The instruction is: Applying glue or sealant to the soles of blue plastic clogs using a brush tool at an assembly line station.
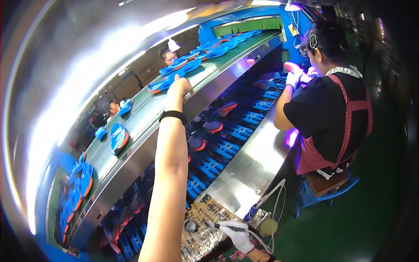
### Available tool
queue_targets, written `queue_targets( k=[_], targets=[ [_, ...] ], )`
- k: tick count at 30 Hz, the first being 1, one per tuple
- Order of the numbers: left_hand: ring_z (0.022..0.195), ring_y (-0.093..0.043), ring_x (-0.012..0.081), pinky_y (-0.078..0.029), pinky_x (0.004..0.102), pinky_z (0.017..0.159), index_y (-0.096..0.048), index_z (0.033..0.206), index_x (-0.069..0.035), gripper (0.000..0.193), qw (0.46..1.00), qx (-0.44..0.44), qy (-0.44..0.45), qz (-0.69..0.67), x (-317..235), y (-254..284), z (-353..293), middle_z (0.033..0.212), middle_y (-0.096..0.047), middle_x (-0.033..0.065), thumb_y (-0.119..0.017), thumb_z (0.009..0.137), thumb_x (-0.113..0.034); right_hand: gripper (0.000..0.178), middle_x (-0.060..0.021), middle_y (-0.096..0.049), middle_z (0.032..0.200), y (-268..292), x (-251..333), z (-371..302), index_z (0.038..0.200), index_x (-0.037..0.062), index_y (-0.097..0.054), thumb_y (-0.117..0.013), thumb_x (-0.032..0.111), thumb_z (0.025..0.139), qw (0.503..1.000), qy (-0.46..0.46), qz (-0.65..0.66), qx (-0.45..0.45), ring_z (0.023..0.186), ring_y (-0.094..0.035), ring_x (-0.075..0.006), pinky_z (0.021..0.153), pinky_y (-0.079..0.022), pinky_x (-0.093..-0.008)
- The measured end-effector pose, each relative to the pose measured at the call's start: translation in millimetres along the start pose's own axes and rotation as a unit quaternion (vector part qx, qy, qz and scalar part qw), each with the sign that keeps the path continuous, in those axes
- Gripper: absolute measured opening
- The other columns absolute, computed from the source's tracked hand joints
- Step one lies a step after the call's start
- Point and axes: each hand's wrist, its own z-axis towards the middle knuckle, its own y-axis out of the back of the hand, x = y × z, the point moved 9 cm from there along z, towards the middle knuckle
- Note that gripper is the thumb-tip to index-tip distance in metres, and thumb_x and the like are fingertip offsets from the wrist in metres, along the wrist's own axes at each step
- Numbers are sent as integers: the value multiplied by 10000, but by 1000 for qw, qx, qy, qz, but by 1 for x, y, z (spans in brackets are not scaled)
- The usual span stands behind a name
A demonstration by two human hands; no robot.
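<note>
My left arm stretches far up to the green conveyor belt, and my bare left hand (179, 88) is closed on the edge of a blue shoe sole (162, 84) with an orange rim. Part of the grip is hidden behind my hand. Low in the picture, my gloved right hand (238, 237) is closed around a thin brush (224, 227) with a dark handle. The brush's tip points left, toward a small dark cup (190, 226) on a worktop (205, 246) covered with printed, stained sheeting.
More blue soles (119, 138) lie along the sloping belt (146, 114). Under it runs a dark rack (227, 149) carrying several pink-and-dark soles. At right a co-worker (331, 109) sits on a blue stool (325, 192). A pale cable (276, 209) loops beside my right hand.
</note>
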Motion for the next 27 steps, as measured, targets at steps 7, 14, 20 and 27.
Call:
queue_targets(
  k=[7,14,20,27],
  targets=[
    [1200,-618,362,-510,453,999,-644,1305,-5,465,997,20,75,-16,8,12,42,1451,-478,222,-609,938,-287,174,-102,-756,985,10,0,18,1048,-32,-750,-709,-1,882,999,-8,5,-31,906,-694,-170,804,-545,-284],
    [1040,-684,326,-555,422,879,-688,1223,-21,382,994,22,71,-81,35,-7,46,1269,-616,176,-633,930,-259,181,-96,-752,978,10,5,18,1058,-17,-758,-720,18,884,1000,-23,-8,-6,875,-685,-147,770,-548,-286],
    [902,-740,295,-594,396,775,-726,1153,-34,314,960,16,41,-276,51,24,0,1112,-735,136,-653,922,-235,183,-96,-752,981,-1,22,5,1059,-16,-759,-724,24,884,999,20,-22,10,857,-683,-138,751,-548,-282],
    [775,-701,262,-577,347,676,-531,1407,-114,640,827,-53,16,-559,99,32,-141,1178,-621,121,-794,826,-155,183,-39,-775,1008,-15,7,-14,1045,-16,-770,-752,81,891,999,-16,6,46,917,-694,-89,844,-539,-235]
  ],
)
